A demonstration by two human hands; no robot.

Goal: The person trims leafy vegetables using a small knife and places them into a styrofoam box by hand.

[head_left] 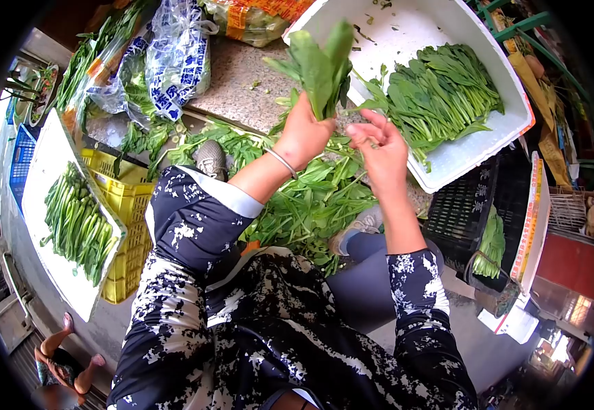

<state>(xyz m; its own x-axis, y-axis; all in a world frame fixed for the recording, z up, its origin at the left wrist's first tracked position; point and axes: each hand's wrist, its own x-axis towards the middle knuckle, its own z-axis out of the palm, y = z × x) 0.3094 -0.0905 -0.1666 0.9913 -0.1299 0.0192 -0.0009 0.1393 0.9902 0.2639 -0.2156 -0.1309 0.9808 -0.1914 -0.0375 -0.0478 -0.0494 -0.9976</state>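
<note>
Green bunch (319, 72) in left hand's (304, 137) closed fingers, beside white box (413, 31) | right hand (384, 154) half-curled, grip unclear | neat rows (447, 99) fill part of it and second box (54, 147) | loose heap (331, 195) unsorted

Head-worn camera — close above the hands, facing forward and down.

I am at what looks like a vegetable stall or market spot: foam boxes of greens (440, 96) at upper right and left, yellow crates (127, 205) at left, printed plastic bags (177, 65) at upper left.
</note>
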